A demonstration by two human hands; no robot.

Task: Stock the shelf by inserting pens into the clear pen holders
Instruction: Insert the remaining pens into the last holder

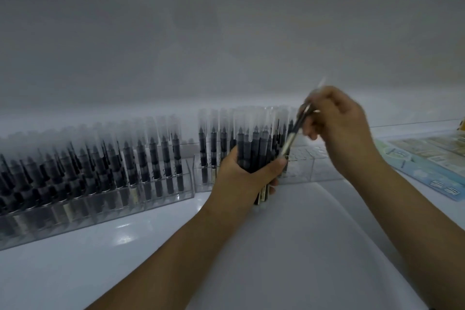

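Left hand (pixel 241 171) is gripping an upright bundle of pens (pixel 254 143) before the right-side clear holder (pixel 309 166) on the shelf (pixel 125 239). Right hand (pixel 337 123) is pinching a single tilted pen (pixel 294 133) just beside the bundle.

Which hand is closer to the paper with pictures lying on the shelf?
The right hand. It pinches one pen just left of the paper. The left hand grips a bundle of pens farther left.

Head camera looks down (close, wide-angle) at shelf (pixel 289 246).
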